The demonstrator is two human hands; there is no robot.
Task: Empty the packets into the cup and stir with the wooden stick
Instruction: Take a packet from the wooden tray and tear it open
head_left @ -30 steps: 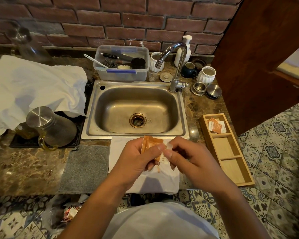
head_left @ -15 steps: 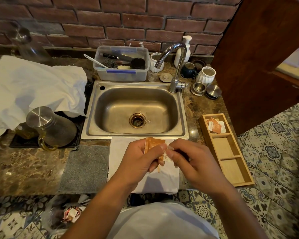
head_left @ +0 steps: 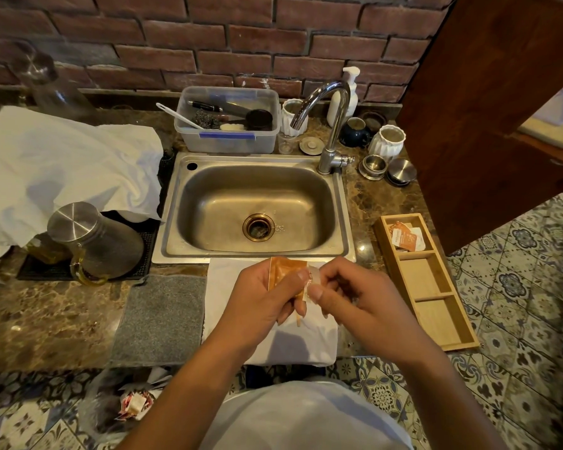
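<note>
Both hands have sunk slightly; left hand and right hand pinch the orange packet, tearing barely begun.

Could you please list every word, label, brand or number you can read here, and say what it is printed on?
No text can be read.
Orange packet, pinched by the left hand and the right hand: no print legible.
Packets in the wooden tray: white marks, too small and blurred.
Soap bottle: no label visible.
Plastic box: blue strip, no lettering discernible.
</note>
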